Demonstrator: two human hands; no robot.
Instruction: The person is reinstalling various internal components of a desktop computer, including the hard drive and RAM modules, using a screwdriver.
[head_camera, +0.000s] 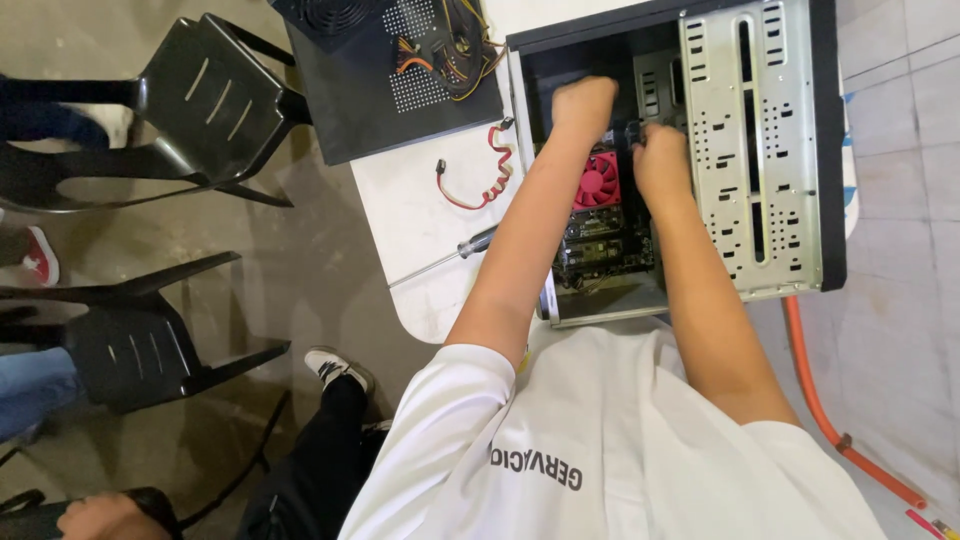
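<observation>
Both hands deep in open computer case (760, 150), grey perforated sheet metal, lying on white rounded table (420, 220). Left hand (585, 105) fisted, grip contents hidden. Right hand (660, 160) curled beside it, can't tell what it holds. Round red fan (598, 180) on motherboard just below. Red cable (480, 185), screwdriver (450, 255) lie alongside.

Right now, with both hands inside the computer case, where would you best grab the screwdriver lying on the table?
Take the screwdriver by its dark handle, the thick end nearest the computer case. It lies flat on the white table, thin shaft pointing away toward the table edge. Coming from above with the left hand looks easiest, since that arm is closest.
</observation>
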